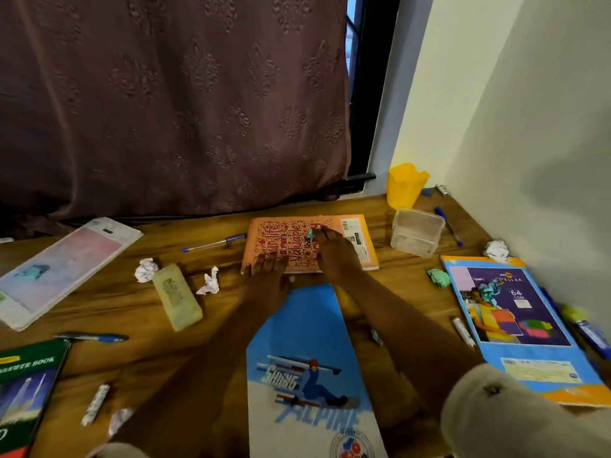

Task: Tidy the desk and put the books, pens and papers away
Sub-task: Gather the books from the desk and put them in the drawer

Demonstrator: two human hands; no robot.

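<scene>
An orange book [284,233] with red lettering lies at the middle back of the wooden desk [215,325]. My left hand [267,279] rests on its near left edge with fingers laid flat. On the book's right half, my right hand [334,252] pinches a small blue scrap [311,235] at its fingertips. A blue-and-white skiing notebook [307,375] lies just in front of me, between my forearms. A pink-covered book [62,266] sits at the left, a green book [23,388] at the near left, a purple-and-blue notebook [515,325] at the right.
A yellow cup [405,185] and a clear plastic box [417,231] stand at the back right. Pens [215,243] [448,228] [92,337], crumpled paper balls [146,269] [496,249] [439,277] and a pale yellow case [177,295] are scattered about. A curtain hangs behind; a wall bounds the right.
</scene>
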